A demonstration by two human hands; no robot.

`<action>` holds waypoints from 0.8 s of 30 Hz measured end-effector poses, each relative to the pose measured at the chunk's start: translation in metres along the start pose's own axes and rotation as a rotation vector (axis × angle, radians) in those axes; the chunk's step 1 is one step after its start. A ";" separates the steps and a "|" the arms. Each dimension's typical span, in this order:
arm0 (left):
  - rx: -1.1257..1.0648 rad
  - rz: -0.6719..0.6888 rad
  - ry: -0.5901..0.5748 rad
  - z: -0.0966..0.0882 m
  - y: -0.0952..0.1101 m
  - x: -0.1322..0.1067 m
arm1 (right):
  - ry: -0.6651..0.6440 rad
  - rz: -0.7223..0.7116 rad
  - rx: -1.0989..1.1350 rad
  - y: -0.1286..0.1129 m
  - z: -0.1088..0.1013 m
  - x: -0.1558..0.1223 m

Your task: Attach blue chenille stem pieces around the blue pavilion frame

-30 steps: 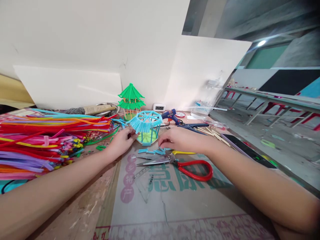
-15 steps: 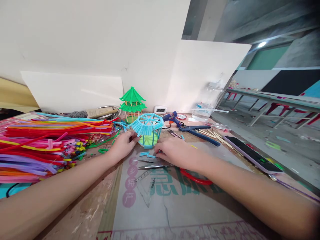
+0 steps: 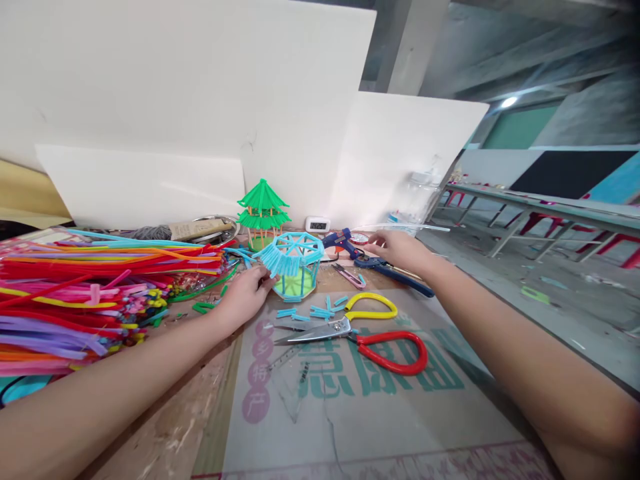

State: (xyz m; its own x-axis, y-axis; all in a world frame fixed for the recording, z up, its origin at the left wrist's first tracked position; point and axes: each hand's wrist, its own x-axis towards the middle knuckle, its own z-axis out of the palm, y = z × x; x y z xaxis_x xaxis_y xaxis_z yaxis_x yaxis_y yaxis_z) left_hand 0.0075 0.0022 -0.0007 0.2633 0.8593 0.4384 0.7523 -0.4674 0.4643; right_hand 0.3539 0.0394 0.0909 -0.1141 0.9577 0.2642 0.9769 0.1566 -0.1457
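Note:
A light blue pavilion model (image 3: 296, 261) made of pipe cleaners stands on the table, with a green floor inside. My left hand (image 3: 245, 293) pinches the fringe at its left edge. My right hand (image 3: 397, 248) reaches far right toward the blue glue gun (image 3: 343, 240) and the blue pliers (image 3: 395, 273), fingers curled and spread, holding nothing I can see. Short blue cut pieces (image 3: 320, 311) lie in front of the model. Scissors with a red and a yellow handle (image 3: 370, 333) lie just behind those pieces.
A big heap of coloured pipe cleaners (image 3: 100, 287) fills the left. A finished green pavilion (image 3: 263, 208) stands at the back by the white boards. A small clock (image 3: 317, 225), a clear ruler (image 3: 290, 373) and printed cardboard (image 3: 360, 413) are also there.
My right hand has left the blue cut pieces near the scissors and moved up and right to the glue gun and pliers. The left hand stays on the model.

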 end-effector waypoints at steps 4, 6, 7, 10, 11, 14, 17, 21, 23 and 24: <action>0.067 0.017 0.001 0.003 -0.004 0.000 | -0.012 -0.050 0.242 0.003 0.033 0.020; 0.099 0.027 0.005 0.004 -0.004 0.000 | -0.043 -0.061 0.262 -0.001 0.047 0.031; 0.112 0.031 0.006 0.004 -0.004 0.000 | -0.055 -0.060 0.267 -0.004 0.053 0.036; 0.121 0.048 0.011 0.003 -0.003 0.000 | -0.057 -0.015 0.264 -0.010 0.066 0.048; 0.120 0.049 0.015 0.002 -0.003 0.000 | -0.046 0.011 0.261 -0.012 0.069 0.050; 0.130 0.034 0.018 0.001 -0.001 -0.001 | 0.005 0.088 0.261 -0.018 0.071 0.053; 0.177 0.022 0.000 0.001 0.001 -0.001 | 0.054 0.140 0.293 -0.022 0.061 0.051; 0.217 -0.003 -0.022 0.000 0.005 -0.002 | 0.066 0.150 0.392 -0.027 0.029 0.038; 0.217 -0.008 -0.021 -0.001 0.006 -0.002 | 0.063 0.123 0.445 -0.032 0.011 0.027; 0.217 -0.008 -0.020 -0.001 0.006 -0.002 | 0.070 0.109 0.471 -0.035 0.003 0.020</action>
State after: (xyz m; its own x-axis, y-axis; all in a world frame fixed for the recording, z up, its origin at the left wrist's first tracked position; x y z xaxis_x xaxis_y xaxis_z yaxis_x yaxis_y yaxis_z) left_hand 0.0109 -0.0031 0.0023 0.2671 0.8676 0.4194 0.8660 -0.4071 0.2905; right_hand 0.3169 0.0537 0.0979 0.0122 0.9586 0.2846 0.7925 0.1643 -0.5873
